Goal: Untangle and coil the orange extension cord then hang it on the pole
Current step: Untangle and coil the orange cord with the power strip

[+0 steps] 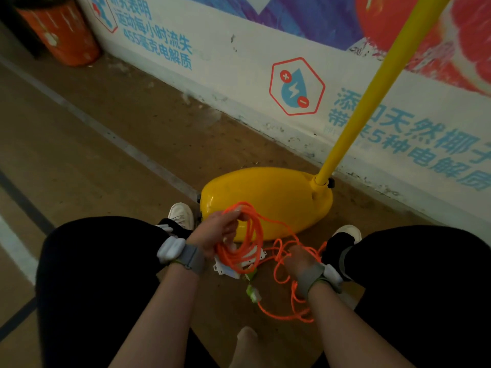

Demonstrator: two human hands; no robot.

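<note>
We grip a coil of the cord (255, 235) in our left hand (212, 231), fingers curled through its loops, just in front of the yellow base (265, 192) of the pole (372, 102). Our right hand (301, 261) is down in the loose tangle on the floor (106, 155). Its fingers are hidden, so we cannot tell whether it grips a strand.

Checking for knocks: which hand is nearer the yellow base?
Left. The left hand, gripping the orange cord coil, overlaps the yellow base; the right hand is lower, among loose loops.
</note>
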